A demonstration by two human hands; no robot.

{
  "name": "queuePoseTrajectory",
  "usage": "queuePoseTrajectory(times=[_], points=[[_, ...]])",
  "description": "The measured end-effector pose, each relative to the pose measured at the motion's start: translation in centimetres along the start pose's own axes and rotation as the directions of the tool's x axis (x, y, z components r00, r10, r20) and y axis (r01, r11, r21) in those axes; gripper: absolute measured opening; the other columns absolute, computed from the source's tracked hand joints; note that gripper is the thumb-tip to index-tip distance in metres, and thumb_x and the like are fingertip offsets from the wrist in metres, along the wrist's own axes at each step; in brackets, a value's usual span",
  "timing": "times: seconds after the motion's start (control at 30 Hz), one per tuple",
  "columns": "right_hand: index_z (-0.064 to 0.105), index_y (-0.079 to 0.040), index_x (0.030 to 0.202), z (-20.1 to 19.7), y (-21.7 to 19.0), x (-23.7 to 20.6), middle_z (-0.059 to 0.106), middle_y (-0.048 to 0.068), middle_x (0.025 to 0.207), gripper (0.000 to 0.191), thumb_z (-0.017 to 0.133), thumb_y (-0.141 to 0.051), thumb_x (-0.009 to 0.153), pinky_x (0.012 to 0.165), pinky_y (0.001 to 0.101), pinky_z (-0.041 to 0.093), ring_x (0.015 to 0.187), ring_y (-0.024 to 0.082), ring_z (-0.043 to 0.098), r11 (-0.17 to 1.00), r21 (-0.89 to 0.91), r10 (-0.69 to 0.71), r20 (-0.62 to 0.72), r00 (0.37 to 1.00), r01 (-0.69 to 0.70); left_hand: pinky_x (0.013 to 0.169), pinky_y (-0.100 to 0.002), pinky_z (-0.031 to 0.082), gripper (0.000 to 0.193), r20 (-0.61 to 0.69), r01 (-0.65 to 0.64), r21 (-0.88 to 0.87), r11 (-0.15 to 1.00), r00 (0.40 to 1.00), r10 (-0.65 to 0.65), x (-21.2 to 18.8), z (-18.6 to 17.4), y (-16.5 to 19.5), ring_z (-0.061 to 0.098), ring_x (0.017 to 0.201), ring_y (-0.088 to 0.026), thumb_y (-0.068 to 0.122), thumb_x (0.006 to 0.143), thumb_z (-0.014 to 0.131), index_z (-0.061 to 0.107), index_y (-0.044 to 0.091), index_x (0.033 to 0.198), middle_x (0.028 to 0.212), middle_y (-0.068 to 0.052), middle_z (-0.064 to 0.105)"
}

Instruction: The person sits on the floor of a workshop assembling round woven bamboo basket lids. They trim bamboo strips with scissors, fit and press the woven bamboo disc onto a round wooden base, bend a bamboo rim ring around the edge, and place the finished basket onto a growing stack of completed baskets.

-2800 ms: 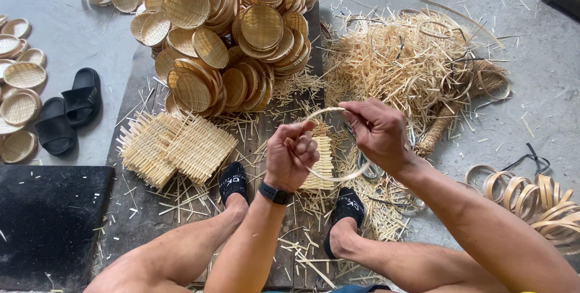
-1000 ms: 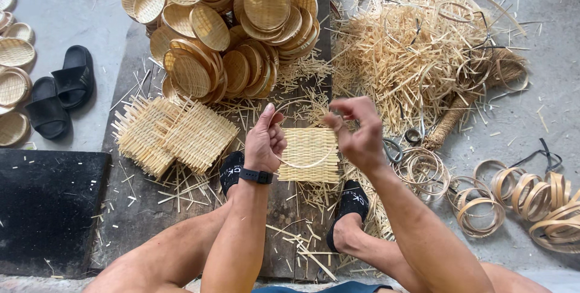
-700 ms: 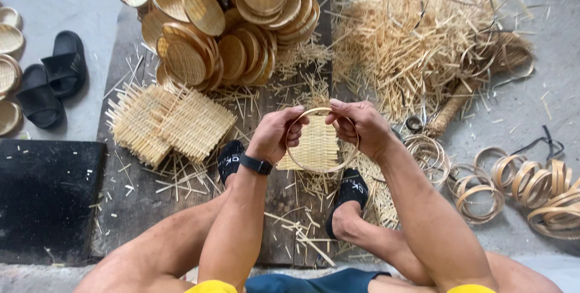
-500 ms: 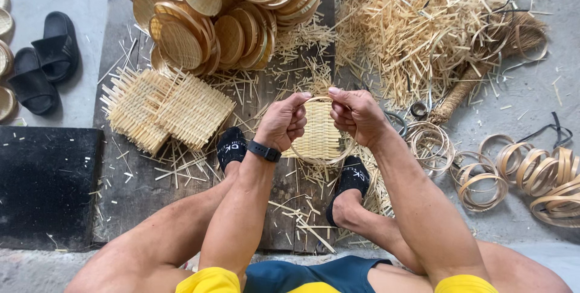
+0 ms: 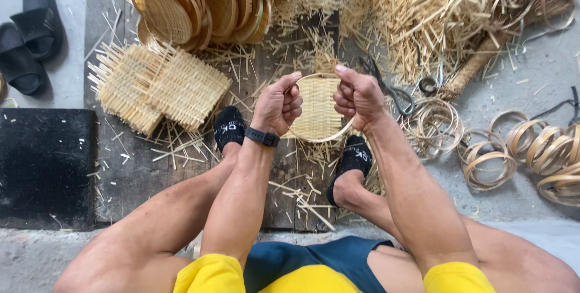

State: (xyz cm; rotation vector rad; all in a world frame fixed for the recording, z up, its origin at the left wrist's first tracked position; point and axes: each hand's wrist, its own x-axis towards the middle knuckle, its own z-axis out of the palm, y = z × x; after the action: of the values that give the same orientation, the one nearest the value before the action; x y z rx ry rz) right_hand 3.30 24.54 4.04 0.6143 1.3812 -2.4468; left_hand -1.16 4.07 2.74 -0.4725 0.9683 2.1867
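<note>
Fingers of your left hand (image 5: 279, 104) and right hand (image 5: 357, 95) pinch the hoop (image 5: 347, 133) around the woven mat (image 5: 318, 109) at frame centre; uneven squeezing could pop it off.

Pale straw-coloured woven disc (image 5: 318, 109), crosshatch weave

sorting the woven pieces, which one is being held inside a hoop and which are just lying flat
The round woven bamboo mat between the left hand and right hand sits inside a thin hoop. The square woven bamboo mats lie loose on the board, fringed and unhooped.
</note>
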Motion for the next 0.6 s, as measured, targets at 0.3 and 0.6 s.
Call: queuePoseTrajectory(times=[0.3, 0.6], points=[[0.070, -0.005, 0.098, -8.1, 2.4, 7.1, 0.073, 0.002, 0.080, 0.012, 0.072, -0.004, 0.087, 0.058, 0.0250, 0.058, 0.065, 0.008, 0.067, 0.884, -0.467, -0.104, -0.133, 0.986, 0.031, 0.040, -0.019, 0.040, 0.021, -0.298, -0.140, 0.169, 0.976, 0.936, 0.186, 9.1, -4.2, -2.8, 0.047, 0.045, -0.004, 0.030, 0.088, 0.072, 0.074, 0.009, 0.083, 0.054, 0.006, 0.056], [0.081, -0.007, 0.096, -12.2, 9.9, 20.4, 0.077, 0.010, 0.089, 0.016, 0.081, -0.007, 0.080, 0.076, 0.0315, 0.059, 0.077, 0.018, 0.073, 0.448, -0.894, -0.434, -0.225, 0.873, -0.008, 0.072, -0.030, 0.059, 0.013, -0.338, 0.116, 0.907, 0.404, 0.772, 0.538, 21.5, -9.3, -5.0, 0.074, 0.070, -0.014, 0.013, 0.078, 0.081, 0.082, 0.010, 0.090, 0.081, -0.006, 0.079]])
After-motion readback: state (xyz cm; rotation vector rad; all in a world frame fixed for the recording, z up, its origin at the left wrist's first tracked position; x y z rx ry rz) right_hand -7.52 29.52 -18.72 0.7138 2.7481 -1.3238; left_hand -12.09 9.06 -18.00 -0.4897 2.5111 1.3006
